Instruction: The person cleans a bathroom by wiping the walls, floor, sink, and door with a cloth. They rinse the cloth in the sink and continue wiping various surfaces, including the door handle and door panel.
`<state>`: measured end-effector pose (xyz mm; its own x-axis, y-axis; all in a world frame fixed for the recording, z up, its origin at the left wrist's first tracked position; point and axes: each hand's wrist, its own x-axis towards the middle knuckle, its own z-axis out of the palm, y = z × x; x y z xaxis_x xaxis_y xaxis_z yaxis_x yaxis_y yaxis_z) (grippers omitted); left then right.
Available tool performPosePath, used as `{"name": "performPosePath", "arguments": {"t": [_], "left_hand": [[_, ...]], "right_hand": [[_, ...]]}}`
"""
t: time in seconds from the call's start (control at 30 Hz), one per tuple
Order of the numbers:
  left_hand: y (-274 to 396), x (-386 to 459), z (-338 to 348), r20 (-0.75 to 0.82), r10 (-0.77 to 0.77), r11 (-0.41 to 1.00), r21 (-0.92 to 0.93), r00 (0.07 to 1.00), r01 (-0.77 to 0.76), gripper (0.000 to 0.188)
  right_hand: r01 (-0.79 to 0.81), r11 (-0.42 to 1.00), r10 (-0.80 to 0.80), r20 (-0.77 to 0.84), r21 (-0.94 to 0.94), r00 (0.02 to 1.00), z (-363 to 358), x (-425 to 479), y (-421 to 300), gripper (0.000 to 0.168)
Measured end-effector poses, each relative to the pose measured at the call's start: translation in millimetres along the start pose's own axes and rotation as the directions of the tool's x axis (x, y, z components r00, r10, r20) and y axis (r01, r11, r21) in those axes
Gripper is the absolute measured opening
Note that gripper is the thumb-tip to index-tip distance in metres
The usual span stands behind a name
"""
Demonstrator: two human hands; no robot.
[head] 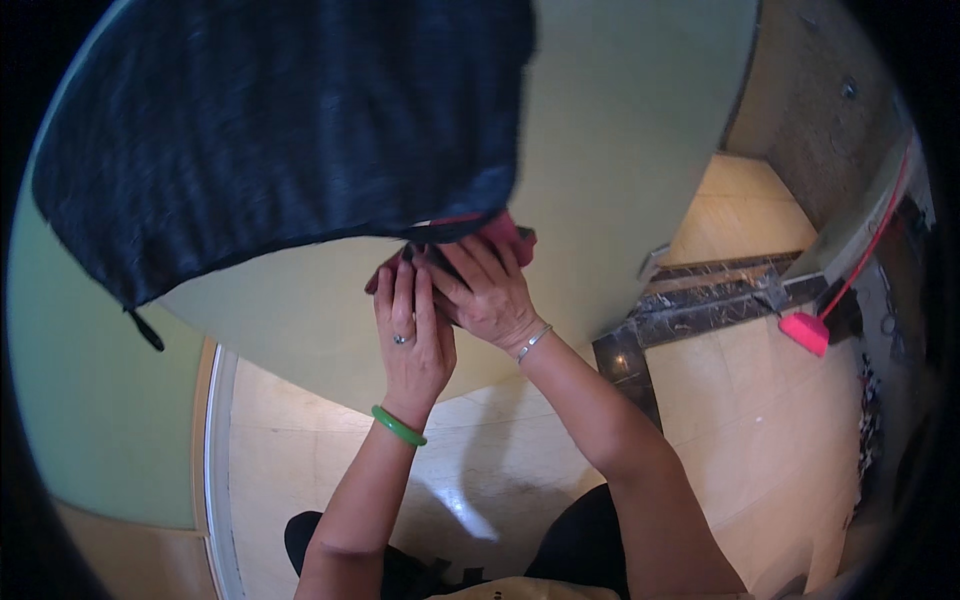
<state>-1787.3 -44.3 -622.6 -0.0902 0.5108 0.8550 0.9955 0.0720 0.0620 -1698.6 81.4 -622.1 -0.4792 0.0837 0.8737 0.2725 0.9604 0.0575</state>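
Dark blue-black fabric with a small loop at its lower left corner hangs across the upper left. Just below its lower right edge, my left hand and my right hand meet on a bunched dark red and black cloth. The fingers of both hands lie bent over this cloth, which shows on either side of them. The fingertips partly hide where it meets the dark fabric. A green bangle circles my left wrist, a silver bracelet my right.
Behind the fabric stands a pale green panel, perhaps a door. A pink broom with a red handle leans at the right. A dark stone strip crosses the cream tiled floor. At the left is a white frame edge.
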Motion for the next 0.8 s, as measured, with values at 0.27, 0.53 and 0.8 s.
{"name": "performPosePath", "arguments": {"t": [0.27,0.53,0.8], "left_hand": [[50,-3,61,0.235,0.221,0.974,-0.006,0.947,-0.226,0.073],[125,58,146,0.422,0.478,0.799,0.156,0.770,-0.581,0.063],[125,55,161,0.663,0.591,0.483,0.165,0.459,-0.860,0.065]], "right_hand": [[-0.084,0.992,0.081,-0.035,-0.090,0.996,-30,-83,66,0.056],[-0.665,0.747,0.657,-0.182,0.024,0.732,-36,-130,119,0.068],[-0.713,0.699,0.715,-0.031,0.053,0.699,-25,-170,112,0.068]]}}
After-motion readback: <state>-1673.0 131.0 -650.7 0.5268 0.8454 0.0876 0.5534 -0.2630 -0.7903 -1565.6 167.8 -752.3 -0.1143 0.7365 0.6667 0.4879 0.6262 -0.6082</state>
